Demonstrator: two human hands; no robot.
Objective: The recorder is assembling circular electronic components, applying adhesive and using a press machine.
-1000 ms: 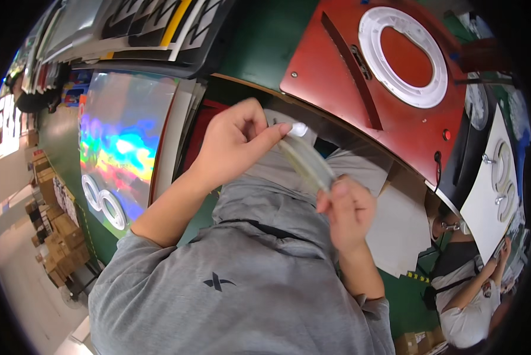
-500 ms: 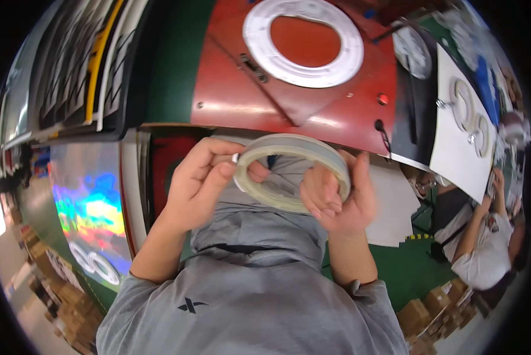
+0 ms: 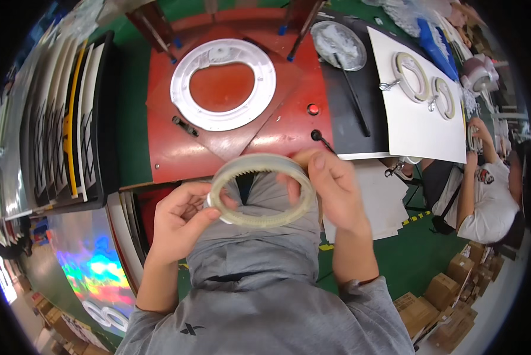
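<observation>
the ring point(image 3: 251, 163), translucent with a toothed inner edge, is held in the air over the lap, tilted, in front of the near edge of the red tabletop point(image 3: 301, 127). hands: the left hand point(image 3: 185, 222) pinches the ring's left side, thumb low on the rim, fingertips partly seen through the opening; the right hand point(image 3: 336, 189) pinches the upper right side, with one fingertip showing inside the opening. how hard either hand presses cannot be told. principal risk, in judgement: a drop. the ring appears to have no support but the two grips, so a slip at either side could let it swing or fall past the tabletop toward the floor point(image 3: 369, 257). second risk: distortion. if the band is as thin and flexible as it looks, an uneven pull between the hands could bend it out of round. third: marking. bare fingertips on the clear wall could leave smears, and a thumb pressed over the teeth could chip or clog them. a white piece point(image 3: 226, 220) shows at the ring's lower left, beside the left thumb; whether it is fixed or loose cannot be told, and if loose, a shift of that thumb could dislodge it. fourth: contact. if raised carelessly, the ring could knock the tabletop edge, snag the black cable point(image 3: 321, 139) or brush the red button point(image 3: 313, 109).
</observation>
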